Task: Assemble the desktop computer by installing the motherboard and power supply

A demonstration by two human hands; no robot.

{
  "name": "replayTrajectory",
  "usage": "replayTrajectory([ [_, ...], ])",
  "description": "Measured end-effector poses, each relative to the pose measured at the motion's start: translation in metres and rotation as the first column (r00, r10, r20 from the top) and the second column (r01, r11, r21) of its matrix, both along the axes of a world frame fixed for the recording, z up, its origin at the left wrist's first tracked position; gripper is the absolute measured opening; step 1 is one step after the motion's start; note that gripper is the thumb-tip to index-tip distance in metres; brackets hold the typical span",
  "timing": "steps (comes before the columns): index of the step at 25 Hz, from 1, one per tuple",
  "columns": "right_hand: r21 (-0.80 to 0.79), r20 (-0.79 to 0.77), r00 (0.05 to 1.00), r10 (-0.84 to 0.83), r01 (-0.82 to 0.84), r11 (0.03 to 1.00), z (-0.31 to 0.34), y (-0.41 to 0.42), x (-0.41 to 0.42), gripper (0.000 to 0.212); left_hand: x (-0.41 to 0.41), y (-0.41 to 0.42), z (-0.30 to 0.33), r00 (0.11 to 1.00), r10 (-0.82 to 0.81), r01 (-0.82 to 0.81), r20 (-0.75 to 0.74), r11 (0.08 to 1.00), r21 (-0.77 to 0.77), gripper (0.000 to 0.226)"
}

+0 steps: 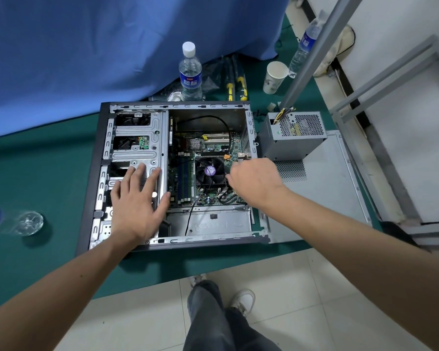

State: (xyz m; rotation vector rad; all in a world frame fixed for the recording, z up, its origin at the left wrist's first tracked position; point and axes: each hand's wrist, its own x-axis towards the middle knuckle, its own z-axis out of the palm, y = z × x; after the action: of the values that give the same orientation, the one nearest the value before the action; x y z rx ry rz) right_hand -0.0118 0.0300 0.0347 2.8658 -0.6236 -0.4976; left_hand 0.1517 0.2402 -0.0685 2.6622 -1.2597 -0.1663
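Overhead, an open computer case (96, 158) was seen lying on its side on a green table mat (36, 168). The motherboard (208, 148) was seated inside the case, in the compartment right of the metal drive cage (137, 145), with its black CPU fan (210, 171) facing up. The power supply (293, 134) was found outside the case, standing just beside its right edge, cables sprouting from its top. A grey side panel (322, 178) was noted flat on the mat beneath and in front of the power supply.

The left hand (137, 201) was laid flat on the drive cage, fingers spread and straight, nothing gripped. The right hand (254, 182) was held over the motherboard's right edge beside the fan, fingers curled downward; whether anything was pinched could not be told, the fingertips being hidden.

Behind the case, a capped water bottle (190, 72) and a paper cup (275, 77) were recorded upright.
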Motion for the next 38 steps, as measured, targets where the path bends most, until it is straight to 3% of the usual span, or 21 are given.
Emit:
replayTrajectory([
  [2,0.051,-0.006,0.998,-0.056,0.056,0.997,-0.002,-0.001,-0.007,0.027,0.0,0.0,0.001,1.0,0.002,-0.002,-0.005,1.0,0.002,0.064],
  [4,0.248,-0.028,0.994,-0.102,0.106,0.963,0.0,-0.004,-0.01,0.027,0.0,-0.001,0.002,1.0,-0.002,0.002,-0.009,1.0,0.003,0.064],
  [7,0.413,-0.075,0.997,-0.021,0.05,0.909,-0.004,-0.006,-0.008,0.018,0.0,0.0,0.002,1.0,0.001,-0.001,-0.011,1.0,0.0,0.064],
  [9,0.343,-0.032,0.999,0.01,0.002,0.939,-0.011,-0.003,-0.012,0.014,-0.001,0.0,0.002,1.0,0.002,-0.002,-0.015,1.0,-0.002,0.064],
  [15,0.198,0.07,0.993,-0.091,0.076,0.977,-0.027,0.01,-0.015,0.01,0.001,-0.001,0.002,1.0,0.003,-0.003,-0.015,1.0,0.003,0.065],
  [18,0.164,0.074,0.972,-0.224,0.21,0.964,-0.023,0.007,-0.014,0.032,0.0,-0.001,0.002,1.0,0.003,-0.003,-0.014,1.0,0.004,0.064],
  [20,0.252,0.015,0.972,-0.233,0.222,0.942,-0.017,0.006,-0.011,0.033,0.0,-0.001,0.002,1.0,-0.001,0.001,-0.012,1.0,0.009,0.065],
  [22,0.419,-0.021,0.978,-0.206,0.196,0.886,-0.012,0.005,-0.008,0.017,0.0,-0.001,0.003,1.0,0.0,0.0,-0.013,1.0,0.012,0.065],
  [24,0.458,-0.03,0.987,-0.159,0.155,0.875,-0.014,0.005,-0.009,0.024,0.0,0.0,0.003,1.0,0.003,-0.002,-0.019,1.0,0.015,0.065],
  [30,0.125,-0.01,0.981,-0.192,0.192,0.973,-0.018,0.005,-0.012,0.015,-0.001,-0.001,0.006,1.0,-0.004,0.004,-0.014,0.998,0.06,0.066],
  [35,0.104,-0.013,0.965,-0.263,0.263,0.959,-0.017,0.02,-0.004,0.012,-0.003,-0.002,0.017,0.998,-0.038,0.042,-0.058,0.996,0.074,0.066],
  [38,0.12,0.013,0.958,-0.286,0.283,0.952,-0.01,0.016,-0.003,0.01,-0.006,-0.007,0.024,0.982,-0.19,0.191,-0.023,0.981,0.028,0.053],
])
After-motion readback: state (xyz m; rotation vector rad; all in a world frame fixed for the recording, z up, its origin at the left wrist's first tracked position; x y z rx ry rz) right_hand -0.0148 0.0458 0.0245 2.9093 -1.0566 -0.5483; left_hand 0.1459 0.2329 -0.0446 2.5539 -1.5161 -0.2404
